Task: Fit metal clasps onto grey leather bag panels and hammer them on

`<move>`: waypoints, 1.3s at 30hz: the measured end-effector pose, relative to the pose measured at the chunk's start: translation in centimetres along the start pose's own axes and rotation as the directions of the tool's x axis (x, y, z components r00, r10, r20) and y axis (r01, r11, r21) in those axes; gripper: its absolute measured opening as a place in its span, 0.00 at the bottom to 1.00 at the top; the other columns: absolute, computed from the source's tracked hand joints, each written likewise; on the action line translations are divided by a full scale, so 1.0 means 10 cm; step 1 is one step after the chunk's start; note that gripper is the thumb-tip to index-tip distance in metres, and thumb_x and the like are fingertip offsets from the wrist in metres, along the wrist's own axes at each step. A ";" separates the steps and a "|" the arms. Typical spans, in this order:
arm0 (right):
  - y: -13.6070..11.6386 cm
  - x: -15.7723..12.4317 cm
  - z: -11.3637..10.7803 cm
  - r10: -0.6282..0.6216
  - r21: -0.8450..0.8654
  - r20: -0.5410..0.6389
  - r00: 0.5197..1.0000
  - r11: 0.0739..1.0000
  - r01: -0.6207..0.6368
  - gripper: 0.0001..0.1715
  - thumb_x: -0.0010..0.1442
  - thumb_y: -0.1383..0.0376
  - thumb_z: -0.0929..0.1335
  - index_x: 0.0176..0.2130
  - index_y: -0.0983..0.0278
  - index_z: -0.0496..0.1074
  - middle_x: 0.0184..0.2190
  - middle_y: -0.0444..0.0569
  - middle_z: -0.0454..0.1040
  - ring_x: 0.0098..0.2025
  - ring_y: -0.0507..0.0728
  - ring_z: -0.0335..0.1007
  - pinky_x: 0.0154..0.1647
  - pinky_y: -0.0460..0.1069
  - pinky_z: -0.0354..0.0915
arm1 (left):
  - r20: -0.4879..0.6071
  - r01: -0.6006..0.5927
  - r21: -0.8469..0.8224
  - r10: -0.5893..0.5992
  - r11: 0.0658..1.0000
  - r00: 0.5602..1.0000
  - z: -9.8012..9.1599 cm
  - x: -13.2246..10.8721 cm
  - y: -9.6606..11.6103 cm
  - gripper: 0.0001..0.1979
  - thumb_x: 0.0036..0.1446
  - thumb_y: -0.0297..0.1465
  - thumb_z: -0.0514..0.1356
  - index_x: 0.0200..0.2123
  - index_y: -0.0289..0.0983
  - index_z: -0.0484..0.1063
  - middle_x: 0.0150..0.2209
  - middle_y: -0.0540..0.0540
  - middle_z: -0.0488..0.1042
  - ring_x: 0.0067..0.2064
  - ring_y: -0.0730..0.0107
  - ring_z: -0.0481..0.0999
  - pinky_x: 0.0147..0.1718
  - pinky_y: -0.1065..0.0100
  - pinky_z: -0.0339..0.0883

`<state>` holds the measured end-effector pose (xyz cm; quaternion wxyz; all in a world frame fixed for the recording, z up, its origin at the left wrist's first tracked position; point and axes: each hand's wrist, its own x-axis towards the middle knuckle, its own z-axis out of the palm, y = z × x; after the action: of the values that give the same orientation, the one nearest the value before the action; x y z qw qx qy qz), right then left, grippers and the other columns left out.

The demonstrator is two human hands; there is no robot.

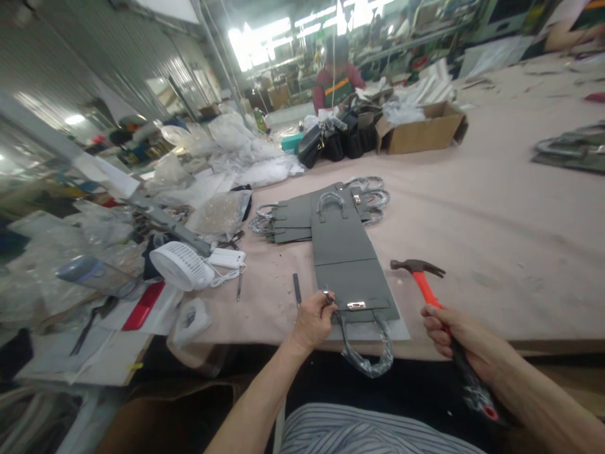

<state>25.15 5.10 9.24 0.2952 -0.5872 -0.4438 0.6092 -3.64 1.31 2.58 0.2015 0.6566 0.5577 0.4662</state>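
Note:
A claw hammer (428,291) with an orange and black handle is gripped in my right hand (466,337), its head just right of the grey bag panel (347,243). My left hand (312,320) is closed at the panel's near left edge, pinching a small shiny metal piece (327,296). Close by, a silver clasp plate (356,306) lies on the panel. The near plastic-wrapped handle (368,366) hangs over the table edge, while the far handle (331,202) rests flat. Left of the panel lies a dark flat strip (297,289).
Beneath the panel's far end are stacked grey bag pieces (293,217) with wrapped handles. A white fan (182,265), a power bank (227,258) and a thin tool (239,285) sit left. A cardboard box (420,132) and black bags (335,142) stand farther back, before a seated person (338,79).

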 end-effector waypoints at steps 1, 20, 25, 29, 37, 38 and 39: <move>-0.12 -0.08 0.05 -0.008 -0.022 -0.038 0.999 1.000 0.007 0.16 0.58 0.50 0.65 0.30 0.58 0.59 0.18 0.37 0.55 0.14 0.49 0.48 0.13 0.45 0.49 | 0.009 0.007 0.005 -0.007 1.000 1.000 0.00 0.00 0.00 0.07 0.59 0.24 0.58 0.39 0.38 0.74 0.39 0.45 0.81 0.40 0.66 0.82 0.44 0.65 0.77; -0.84 -0.65 0.32 -0.735 -0.736 0.210 0.645 0.316 0.599 0.27 0.69 0.44 0.53 0.30 0.56 0.63 0.16 0.47 0.66 0.16 0.54 0.58 0.19 0.51 0.49 | 0.036 -0.014 0.037 0.012 0.999 0.999 0.00 0.02 0.02 0.07 0.58 0.22 0.59 0.37 0.38 0.74 0.35 0.46 0.79 0.38 0.64 0.79 0.42 0.66 0.75; -0.84 -0.65 0.38 -0.669 -0.726 0.274 0.691 0.328 0.605 0.27 0.69 0.43 0.56 0.30 0.56 0.63 0.14 0.43 0.64 0.13 0.52 0.53 0.18 0.50 0.45 | 0.044 -0.009 0.029 0.008 1.000 0.999 0.00 0.01 0.01 0.07 0.59 0.22 0.59 0.37 0.38 0.74 0.37 0.45 0.79 0.40 0.64 0.80 0.43 0.65 0.75; -0.85 -0.67 0.41 -0.728 -0.718 0.207 0.654 0.341 0.607 0.27 0.71 0.45 0.52 0.30 0.56 0.62 0.14 0.43 0.62 0.14 0.53 0.54 0.19 0.50 0.47 | 0.044 -0.015 0.050 0.013 0.999 0.999 0.00 0.01 0.00 0.06 0.58 0.22 0.59 0.36 0.38 0.74 0.35 0.46 0.79 0.39 0.64 0.80 0.42 0.66 0.75; -0.59 -0.31 0.02 -0.363 -0.629 0.104 0.926 0.697 0.343 0.23 0.66 0.46 0.57 0.29 0.59 0.60 0.18 0.41 0.62 0.19 0.52 0.56 0.19 0.47 0.53 | 0.042 -0.008 0.048 0.006 0.999 0.999 0.01 -0.01 0.03 0.07 0.60 0.24 0.57 0.39 0.39 0.73 0.39 0.44 0.79 0.41 0.64 0.81 0.44 0.64 0.76; -0.51 -0.23 -0.08 -0.270 -0.573 0.044 0.962 0.782 0.245 0.23 0.65 0.46 0.56 0.28 0.58 0.59 0.18 0.41 0.60 0.18 0.52 0.54 0.18 0.47 0.53 | 0.043 -0.009 0.041 0.008 0.999 0.999 0.01 -0.02 0.03 0.07 0.61 0.25 0.57 0.40 0.38 0.73 0.39 0.44 0.80 0.42 0.64 0.81 0.45 0.64 0.76; -0.42 -0.14 -0.17 -0.156 -0.523 -0.011 0.988 0.842 0.128 0.22 0.65 0.47 0.56 0.29 0.58 0.59 0.18 0.40 0.58 0.16 0.51 0.51 0.16 0.47 0.52 | 0.047 -0.010 0.038 0.008 0.999 0.999 0.00 -0.02 0.03 0.07 0.61 0.25 0.57 0.41 0.38 0.73 0.40 0.43 0.80 0.43 0.63 0.81 0.45 0.63 0.76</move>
<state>26.37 5.98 13.73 0.1811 -0.6265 -0.6264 0.4270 -3.45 1.06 2.68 0.1998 0.6736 0.5586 0.4409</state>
